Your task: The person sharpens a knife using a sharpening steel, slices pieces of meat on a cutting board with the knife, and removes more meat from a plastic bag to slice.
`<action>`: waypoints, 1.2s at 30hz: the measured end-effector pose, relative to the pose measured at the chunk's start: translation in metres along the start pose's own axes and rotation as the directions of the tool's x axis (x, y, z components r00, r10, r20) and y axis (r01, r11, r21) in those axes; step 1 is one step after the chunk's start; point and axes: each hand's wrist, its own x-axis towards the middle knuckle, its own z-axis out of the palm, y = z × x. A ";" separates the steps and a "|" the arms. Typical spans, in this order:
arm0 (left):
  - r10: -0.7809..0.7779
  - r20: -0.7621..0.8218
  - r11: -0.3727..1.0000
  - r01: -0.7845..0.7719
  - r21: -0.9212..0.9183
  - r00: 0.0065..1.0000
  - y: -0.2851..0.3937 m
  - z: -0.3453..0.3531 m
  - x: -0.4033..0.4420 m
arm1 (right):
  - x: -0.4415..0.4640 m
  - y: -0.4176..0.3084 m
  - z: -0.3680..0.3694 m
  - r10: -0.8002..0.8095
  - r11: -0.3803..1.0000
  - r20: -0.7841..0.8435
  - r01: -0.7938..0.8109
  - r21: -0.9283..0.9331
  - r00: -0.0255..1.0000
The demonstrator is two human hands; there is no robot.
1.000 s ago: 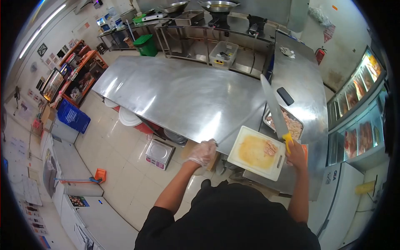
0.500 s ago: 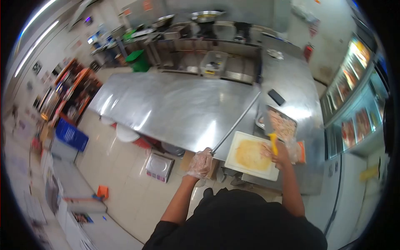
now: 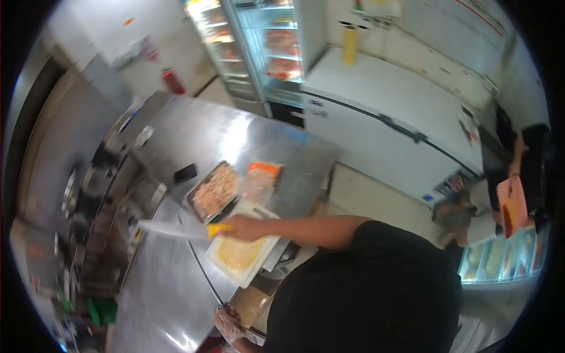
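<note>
My right hand [image 3: 246,227] is closed around the yellow handle of a large knife [image 3: 168,228], its broad blade pointing left. In my left hand [image 3: 229,323], which wears a clear plastic glove, is a long honing steel [image 3: 203,267]. The rod slants up and away, and the blade appears to cross over it; I cannot tell whether they touch. Beneath my right forearm lies a white cutting board [image 3: 246,281] with a yellowish, stained middle. Just beyond it sits a metal tray of cut pale meat [image 3: 215,191], beside an orange-and-clear plastic bag [image 3: 260,176].
A black phone [image 3: 185,173] lies on the steel table [image 3: 200,129]. Past the table stand a lit glass-door fridge [image 3: 282,53] and a white chest freezer [image 3: 382,135]. An open cardboard box [image 3: 250,305] is below the board. At right, another person's arm [image 3: 518,156] is near an orange flat object [image 3: 512,203].
The view has swung to the right, bringing the freezer and another person into sight. The knife has moved off the board area and now extends across the honing steel in view.
</note>
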 end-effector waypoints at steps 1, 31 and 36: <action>0.000 0.051 0.999 -0.001 0.032 0.999 0.003 0.011 -0.001 | -0.009 0.000 0.010 0.008 0.997 -0.008 -0.008 -0.081 1.000; 0.437 0.263 0.616 -0.499 0.609 0.860 0.040 0.096 0.033 | 0.017 0.091 -0.077 0.396 0.770 0.081 -0.379 0.514 0.915; 0.507 0.027 0.720 -0.440 0.536 0.862 0.036 0.075 0.025 | 0.021 0.146 -0.069 -0.565 0.676 0.023 0.478 -0.561 0.825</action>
